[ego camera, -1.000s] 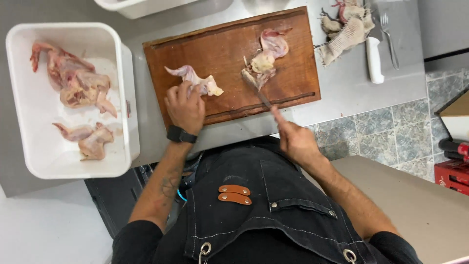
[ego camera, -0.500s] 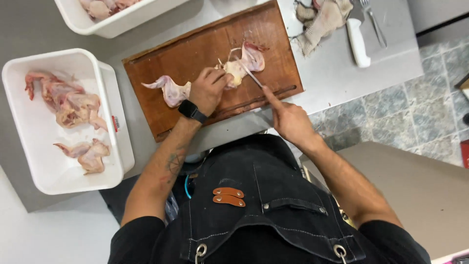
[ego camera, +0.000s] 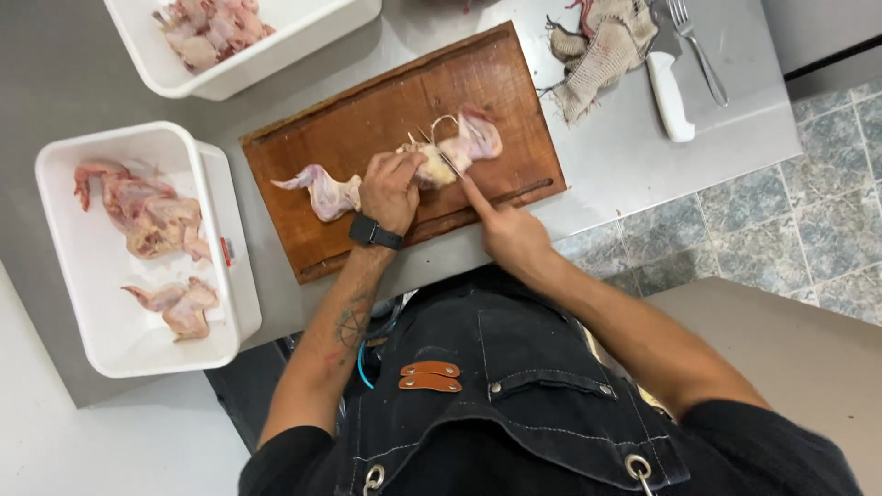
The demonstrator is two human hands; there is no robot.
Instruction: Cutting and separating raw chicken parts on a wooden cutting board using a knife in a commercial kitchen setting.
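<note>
A wooden cutting board (ego camera: 367, 110) lies on the steel counter. On its right half is a raw small-bird carcass (ego camera: 473, 138). My left hand (ego camera: 390, 188), with a dark watch on the wrist, pinches the carcass at its left end. My right hand (ego camera: 505, 234) grips a thin knife (ego camera: 441, 156), index finger stretched along the blade. The blade rests on the meat right beside my left fingers. A separate raw piece with a wing (ego camera: 322, 188) lies on the board just left of my left hand.
A white tub (ego camera: 92, 276) at the left holds raw bird pieces. A second white tub (ego camera: 303, 37) with more pieces stands behind the board. At the back right lie a stained cloth (ego camera: 597, 46), a white-handled knife (ego camera: 669, 92) and a fork (ego camera: 698, 46). Tiled floor lies beyond the counter's right edge.
My left hand left the wing piece and moved right onto the carcass. My right hand brought the knife up to the meat next to it.
</note>
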